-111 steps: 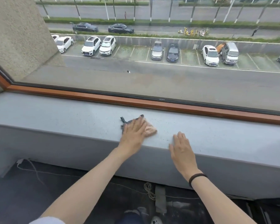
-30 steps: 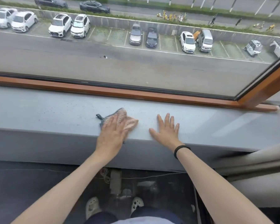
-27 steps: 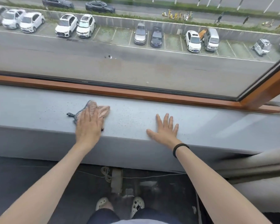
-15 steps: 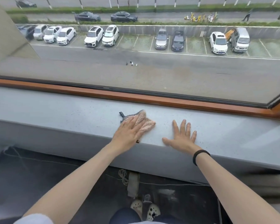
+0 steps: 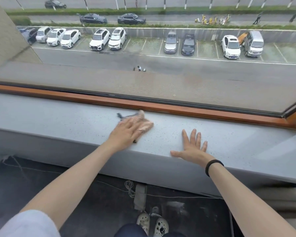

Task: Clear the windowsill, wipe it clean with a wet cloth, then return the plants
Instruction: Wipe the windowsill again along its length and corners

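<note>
Windowsill (image 5: 58, 117), grey and speckled, is seen from the head view stretching below the wooden window frame (image 5: 178, 109). A pink cloth (image 5: 144, 123) is pressed flat against it near the frame by the left hand (image 5: 125, 134), fingers straight, somewhat blurred. Just to the right, the right hand (image 5: 192, 149) is laid palm-down, fingers spread, a black band (image 5: 212, 165) worn on its wrist.

Soft grey daylight comes in through the window (image 5: 143, 74) and makes the windowsill (image 5: 58, 117) bright, with a pale shine on its right part. Shadows are faint. The floor (image 5: 24, 185) below is dark. The left hand (image 5: 126, 132) and the cloth (image 5: 144, 123) look smeary and blurred. Straight lines bend near the edges.
</note>
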A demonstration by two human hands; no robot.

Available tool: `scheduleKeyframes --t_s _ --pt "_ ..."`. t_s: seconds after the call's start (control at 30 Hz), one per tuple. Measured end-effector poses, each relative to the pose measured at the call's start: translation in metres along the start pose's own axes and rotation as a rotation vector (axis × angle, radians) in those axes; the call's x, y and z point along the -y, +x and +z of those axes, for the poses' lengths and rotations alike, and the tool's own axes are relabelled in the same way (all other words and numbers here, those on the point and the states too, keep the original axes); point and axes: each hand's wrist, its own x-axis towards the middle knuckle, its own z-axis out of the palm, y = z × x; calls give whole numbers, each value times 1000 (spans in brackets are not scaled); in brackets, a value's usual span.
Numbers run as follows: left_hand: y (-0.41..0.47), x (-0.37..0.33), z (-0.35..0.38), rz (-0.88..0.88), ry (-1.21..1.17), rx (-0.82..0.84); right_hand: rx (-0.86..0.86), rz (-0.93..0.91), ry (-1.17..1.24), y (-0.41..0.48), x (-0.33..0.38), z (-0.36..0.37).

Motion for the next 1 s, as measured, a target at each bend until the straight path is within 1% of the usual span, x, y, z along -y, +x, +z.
scheduleKeyframes --t_s 0.03,0.1,0.13,0.17,0.23,0.33,0.4,0.5,0.6,0.67,0.7,0.73,0.8,0.87,0.93,0.97,1.0 --pt "-2 20 -3 -96 0 -34 4 -1 -2 1 1 0" --pt "3 48 -10 -435 -69 -64 -1 2 -9 5 2 0" --pt "12 49 -12 -560 -109 -55 -7 10 -19 8 2 0" --pt "22 40 -11 -620 -142 -56 -5 18 -31 10 3 0" --pt "41 7 -5 -605 -167 -66 8 27 -40 12 4 -1" --pt "59 -43 9 -504 -181 -65 26 35 -23 14 1 -3" --pt "69 -79 17 -391 -169 -39 17 44 -14 17 -7 -5" --pt "69 -125 19 -173 -113 39 -24 52 5 17 -8 -3" --pt "42 -131 22 37 -57 90 -60 71 -6 17 -8 -1" --pt "7 -104 27 101 -15 62 -51 76 -25 19 -8 0" --pt "-10 -83 28 86 11 29 -46 77 -32 20 -10 0" --pt "-26 -57 29 28 29 -9 -40 75 -42 22 -10 0" --pt "-55 -5 26 -181 -2 -93 -43 78 -45 23 -11 0" --pt "-68 29 22 -407 -79 -159 -51 82 -26 24 -11 0" --pt "-62 25 24 -550 -121 -179 -56 84 5 23 -12 1" --pt "-58 9 27 -577 -117 -185 -67 91 23 22 -11 3" --pt "-53 -13 31 -555 -101 -186 -107 107 44 22 -10 5"
